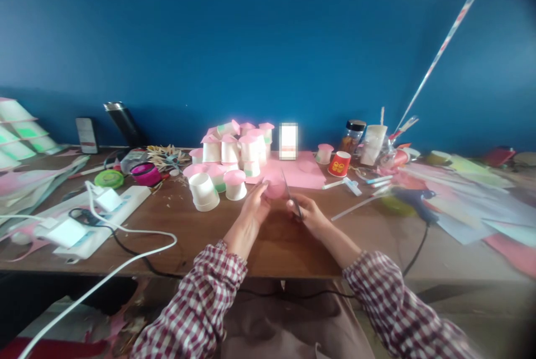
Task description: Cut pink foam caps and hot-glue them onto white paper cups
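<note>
Between my hands is a round piece of pink paper, pinched at its left side by my left hand. My right hand is closed round the dark handles of a pair of scissors. The blades point away from me and lie along the right edge of the pink piece. Behind it a larger sheet of pink paper lies on the table. Left of my hands stand several white paper cups with pink paper tops, stacked in part, and a bare white cup upside down.
On the left lie a white power strip with cables, a green tape roll and a magenta round container. To the right are a red paper cup, pens, a blue glue gun and loose paper sheets.
</note>
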Motion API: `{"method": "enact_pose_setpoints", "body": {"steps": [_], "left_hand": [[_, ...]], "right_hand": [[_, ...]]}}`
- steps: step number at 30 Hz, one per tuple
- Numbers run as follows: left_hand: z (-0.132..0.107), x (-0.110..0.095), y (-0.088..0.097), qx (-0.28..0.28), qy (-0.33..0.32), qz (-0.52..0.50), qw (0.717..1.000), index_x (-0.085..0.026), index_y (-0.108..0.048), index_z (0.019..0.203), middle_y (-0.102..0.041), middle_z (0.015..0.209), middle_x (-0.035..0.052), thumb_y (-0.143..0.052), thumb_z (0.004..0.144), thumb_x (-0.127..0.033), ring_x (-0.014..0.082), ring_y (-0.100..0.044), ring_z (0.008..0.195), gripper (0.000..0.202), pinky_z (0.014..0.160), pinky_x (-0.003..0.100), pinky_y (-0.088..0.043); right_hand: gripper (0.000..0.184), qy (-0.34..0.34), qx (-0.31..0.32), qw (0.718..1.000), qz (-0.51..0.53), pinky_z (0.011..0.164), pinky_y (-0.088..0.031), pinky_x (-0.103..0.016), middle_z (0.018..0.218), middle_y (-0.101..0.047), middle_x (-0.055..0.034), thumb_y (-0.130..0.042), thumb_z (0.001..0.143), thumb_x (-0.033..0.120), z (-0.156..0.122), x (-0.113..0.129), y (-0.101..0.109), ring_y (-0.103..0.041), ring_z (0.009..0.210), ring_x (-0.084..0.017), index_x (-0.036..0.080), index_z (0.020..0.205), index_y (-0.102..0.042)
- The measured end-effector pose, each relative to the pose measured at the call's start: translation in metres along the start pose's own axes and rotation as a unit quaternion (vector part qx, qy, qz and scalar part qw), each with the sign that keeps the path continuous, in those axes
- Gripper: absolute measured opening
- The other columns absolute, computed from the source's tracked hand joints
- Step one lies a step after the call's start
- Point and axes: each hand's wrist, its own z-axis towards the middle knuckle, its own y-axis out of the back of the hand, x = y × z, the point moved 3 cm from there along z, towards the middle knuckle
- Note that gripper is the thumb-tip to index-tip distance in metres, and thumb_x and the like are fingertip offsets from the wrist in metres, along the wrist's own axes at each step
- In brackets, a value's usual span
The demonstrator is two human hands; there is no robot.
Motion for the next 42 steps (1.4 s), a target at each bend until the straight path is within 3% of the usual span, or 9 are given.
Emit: {"method": "enact_pose_setpoints", "body": {"steps": [12,35,42], "left_hand": [[0.0004,0.0000,-0.0007,-0.014,0.018,-0.011,1.000,-0.013,-0.065,0.086,-0.070,0.080,0.0030,-0.065,0.076,-0.007,0.0099,-0.066,0.071,0.012,0.064,0.017,-0.052],[-0.0027,-0.0025,-0.0024,0.017,0.008,-0.034,0.999,-0.014,-0.064,0.083,-0.068,0.075,0.0011,-0.066,0.073,-0.006,0.0098,-0.065,0.068,0.013,0.058,0.017,-0.050],[0.0011,-0.0011,0.0013,-0.001,0.010,-0.024,1.000,-0.015,-0.064,0.085,-0.068,0.077,0.0005,-0.068,0.072,-0.008,0.0093,-0.064,0.068,0.016,0.060,0.018,-0.050]], "right_hand": [[0.046,0.002,-0.013,1.000,-0.003,0.048,-0.031,-0.023,0.059,-0.053,0.0026,-0.072,0.064,0.049,0.0017,-0.0039,0.0015,-0.044,0.052,-0.009,0.015,0.094,-0.066],[0.041,0.013,-0.021,1.000,-0.018,0.052,-0.032,-0.026,0.055,-0.050,0.0040,-0.071,0.065,0.050,0.0005,-0.0020,0.0005,-0.042,0.052,-0.009,0.016,0.087,-0.067],[0.041,0.009,-0.020,1.000,-0.021,0.051,-0.031,-0.026,0.055,-0.050,0.0036,-0.071,0.064,0.051,0.0008,-0.0028,0.0009,-0.041,0.051,-0.009,0.016,0.086,-0.066]]}}
